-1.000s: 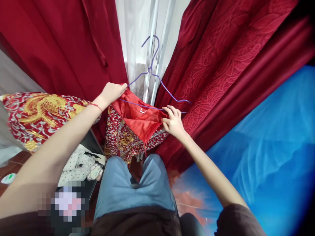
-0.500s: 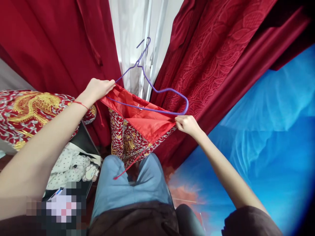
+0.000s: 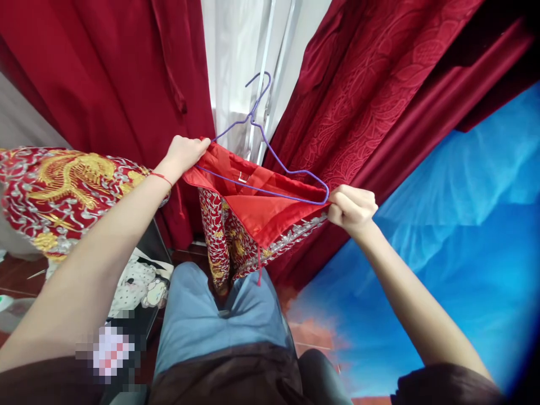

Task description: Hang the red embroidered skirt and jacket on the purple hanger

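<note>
Both my hands hold a red embroidered skirt (image 3: pixel 240 242) stretched by its waistband, with its smooth red lining facing up. My left hand (image 3: pixel 185 153) pinches the waistband at its left end. At the right end my right hand (image 3: pixel 353 207) is closed round the waistband. A purple wire hanger (image 3: pixel 291 169) stands in the skirt's opening, its lower bar lying across the lining and its hook pointing up. The hanger's right corner touches or nearly touches my right fingers. Its left corner is hidden behind my left hand and the cloth. A red tie cord dangles from the skirt's front.
At the left lies a red garment (image 3: pixel 76 180) with gold and silver embroidery. Below it is a white dotted cloth (image 3: pixel 137 278) on a dark surface. Red curtains (image 3: pixel 97 73) hang ahead, and a blue printed backdrop (image 3: pixel 426 270) covers the right side.
My right hand has moved to the right, pulling the waistband tauter. The skirt, hanger and left hand have shifted slightly right in view. The tie cord now hangs straighter down.
</note>
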Motion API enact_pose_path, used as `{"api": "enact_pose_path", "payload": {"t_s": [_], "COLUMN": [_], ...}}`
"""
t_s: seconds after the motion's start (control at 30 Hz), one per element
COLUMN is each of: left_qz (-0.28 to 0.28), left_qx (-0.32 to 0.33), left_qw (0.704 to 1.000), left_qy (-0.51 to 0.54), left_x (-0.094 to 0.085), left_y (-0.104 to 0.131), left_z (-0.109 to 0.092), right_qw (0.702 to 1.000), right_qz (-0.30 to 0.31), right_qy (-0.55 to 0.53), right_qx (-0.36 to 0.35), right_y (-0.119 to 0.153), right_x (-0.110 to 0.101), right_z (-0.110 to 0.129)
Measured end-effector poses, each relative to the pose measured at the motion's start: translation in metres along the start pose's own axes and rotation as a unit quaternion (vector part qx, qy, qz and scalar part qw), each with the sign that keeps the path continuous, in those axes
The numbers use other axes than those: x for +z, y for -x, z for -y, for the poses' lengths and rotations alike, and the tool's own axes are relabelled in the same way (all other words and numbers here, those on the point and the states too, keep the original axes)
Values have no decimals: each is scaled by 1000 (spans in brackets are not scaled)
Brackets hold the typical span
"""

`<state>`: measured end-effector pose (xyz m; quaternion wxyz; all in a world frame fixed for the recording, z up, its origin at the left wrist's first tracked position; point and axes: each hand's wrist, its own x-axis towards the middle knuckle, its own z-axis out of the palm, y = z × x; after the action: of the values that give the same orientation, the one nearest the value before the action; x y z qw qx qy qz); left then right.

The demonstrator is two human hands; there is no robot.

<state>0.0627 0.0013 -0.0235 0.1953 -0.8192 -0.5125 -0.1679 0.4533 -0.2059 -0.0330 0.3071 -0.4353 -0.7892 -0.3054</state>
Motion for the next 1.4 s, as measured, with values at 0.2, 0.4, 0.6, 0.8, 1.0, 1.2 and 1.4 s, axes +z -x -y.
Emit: {"api": "enact_pose_path", "payload": {"t_s": [0.2, 0.4, 0.6, 0.8, 1.0, 1.2, 1.4], "left_qz": [0, -5, 1, 14, 26, 33, 23], "left_qx": [20, 20, -1, -25, -41, -41, -53], "left_qw": [1000, 1000, 1000, 1000, 999, 998, 998], "left_qy": [8, 9, -15, -7, -1, -17, -4], "left_x": [9, 8, 13, 9, -2, -7, -5], "left_y": [-2, -3, -1, 7, 10, 11, 12], "left_z": [-12, -13, -29, -41, -56, -64, -62], "right_qw": [1000, 999, 998, 991, 983, 978, 994], "right_qz": [13, -8, 0, -4, 17, 36, 91], "right_qy": [-10, 40, 60, 84, 52, 55, 9], "right_qx": [4, 19, 27, 109, 175, 196, 64], "right_y": [15, -8, -71, -90, -75, -66, -70], "right_x": [-10, -2, 29, 72, 120, 145, 141], "right_z": [6, 0, 3, -7, -39, -23, 12]}}
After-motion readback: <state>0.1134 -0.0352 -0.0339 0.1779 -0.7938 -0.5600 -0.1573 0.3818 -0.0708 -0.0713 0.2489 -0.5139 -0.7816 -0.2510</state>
